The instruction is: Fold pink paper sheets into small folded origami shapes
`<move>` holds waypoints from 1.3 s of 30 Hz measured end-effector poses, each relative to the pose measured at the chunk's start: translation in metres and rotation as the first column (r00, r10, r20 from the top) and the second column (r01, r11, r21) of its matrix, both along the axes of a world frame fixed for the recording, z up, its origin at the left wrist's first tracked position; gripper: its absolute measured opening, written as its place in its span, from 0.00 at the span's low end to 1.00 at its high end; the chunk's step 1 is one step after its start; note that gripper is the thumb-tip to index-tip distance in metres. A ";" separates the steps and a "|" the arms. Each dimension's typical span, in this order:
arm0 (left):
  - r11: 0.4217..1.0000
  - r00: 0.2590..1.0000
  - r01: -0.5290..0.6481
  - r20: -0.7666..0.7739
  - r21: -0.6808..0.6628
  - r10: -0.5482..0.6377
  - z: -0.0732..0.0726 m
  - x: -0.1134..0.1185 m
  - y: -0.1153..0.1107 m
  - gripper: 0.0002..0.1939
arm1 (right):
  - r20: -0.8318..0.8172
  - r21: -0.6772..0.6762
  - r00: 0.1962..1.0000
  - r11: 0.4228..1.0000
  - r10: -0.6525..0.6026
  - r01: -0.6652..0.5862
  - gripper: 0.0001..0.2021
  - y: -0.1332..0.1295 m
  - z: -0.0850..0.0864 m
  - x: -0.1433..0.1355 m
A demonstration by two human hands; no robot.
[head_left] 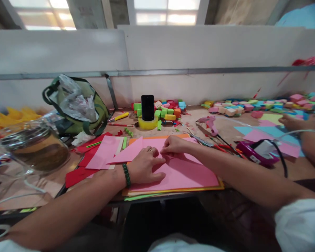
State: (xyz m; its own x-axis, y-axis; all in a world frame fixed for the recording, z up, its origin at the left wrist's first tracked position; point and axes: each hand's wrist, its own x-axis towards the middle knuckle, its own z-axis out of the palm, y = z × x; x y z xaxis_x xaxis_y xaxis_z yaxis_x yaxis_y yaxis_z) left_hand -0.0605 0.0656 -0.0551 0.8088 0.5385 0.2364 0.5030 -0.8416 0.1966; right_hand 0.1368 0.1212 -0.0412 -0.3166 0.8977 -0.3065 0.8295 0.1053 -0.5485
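A stack of coloured paper lies before me, with a pink sheet (189, 175) on top and orange, yellow and green edges showing below. My left hand (145, 166), with a green bead bracelet, rests on the pink paper, its thumb and forefinger stretched out. Part of a pointed pink piece of paper (131, 151) sticks out beyond its knuckles. My right hand (174, 146) is closed with its fingers pressed together on the paper, close to the left fingertips. Whatever lies between the right fingers is hidden.
A phone (147, 107) stands in a yellow tape roll (148, 123), with folded paper blocks (168, 112) behind. Scissors (203, 141), a pink glue gun (209, 124) and a purple power strip (257, 154) lie right. A jar (38, 147) and green bag (77, 105) stand left. A co-worker's hand (294, 122) is far right.
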 end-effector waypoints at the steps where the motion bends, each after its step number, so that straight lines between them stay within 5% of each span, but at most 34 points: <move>1: 1.000 1.000 -0.001 -0.013 -0.006 0.001 0.001 0.000 0.000 0.18 | -0.009 -0.020 1.000 1.000 0.002 -0.002 0.14 0.001 -0.002 0.000; 11: 0.999 0.999 0.027 -0.016 -0.034 -0.028 0.000 -0.001 0.003 0.27 | -0.011 0.109 0.997 0.991 -0.071 0.071 0.18 -0.013 -0.003 0.039; 18: 0.999 0.999 0.038 -0.033 -0.018 -0.038 0.001 -0.001 0.003 0.27 | 0.161 0.182 0.986 0.980 0.047 -0.076 0.17 -0.023 0.008 0.029; 30: 0.995 0.990 0.094 -0.102 -0.031 -0.097 0.006 -0.007 0.007 0.27 | 0.023 0.175 0.995 0.980 0.094 -0.096 0.13 -0.023 -0.008 0.073; 39: 0.989 0.987 0.142 -0.075 -0.048 -0.145 0.012 -0.011 0.014 0.19 | -0.034 0.116 0.995 0.989 0.093 -0.088 0.12 -0.009 0.003 0.015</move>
